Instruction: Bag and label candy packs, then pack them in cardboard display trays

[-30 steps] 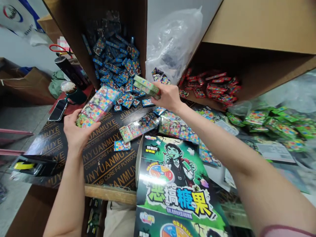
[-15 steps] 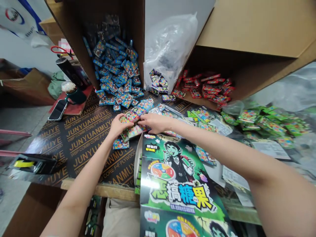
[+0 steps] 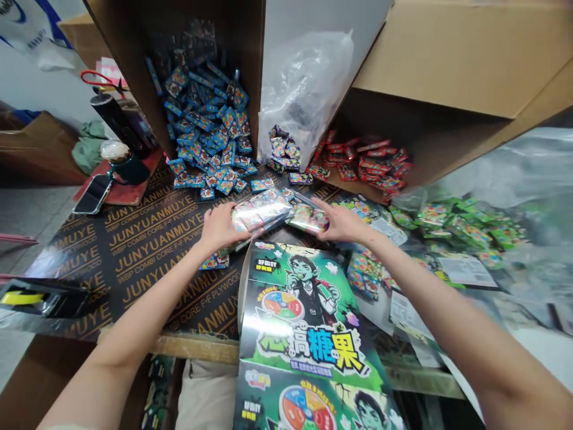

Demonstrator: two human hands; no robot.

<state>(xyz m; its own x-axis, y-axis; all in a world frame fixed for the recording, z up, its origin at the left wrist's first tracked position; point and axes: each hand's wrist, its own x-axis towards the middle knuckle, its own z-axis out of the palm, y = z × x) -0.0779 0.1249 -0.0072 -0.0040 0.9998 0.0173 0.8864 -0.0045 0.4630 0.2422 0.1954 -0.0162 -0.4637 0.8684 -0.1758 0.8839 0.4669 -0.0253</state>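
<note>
Multicoloured, glossy, printed packets (image 3: 259,212)

Your two hands (image 3: 217,226) hold at least two packet rows (image 3: 259,211). Before you: one green printed box (image 3: 304,310), one phone (image 3: 92,194), one tape dispenser (image 3: 60,300), one pair of scissors (image 3: 119,89) and four packet heaps (image 3: 210,128), the packets within too many to count.

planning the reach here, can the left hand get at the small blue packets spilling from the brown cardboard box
Probably yes: nothing visible stands between the left hand and the small blue packets, though it holds a shiny, rectangular, multicoloured pack.
</note>
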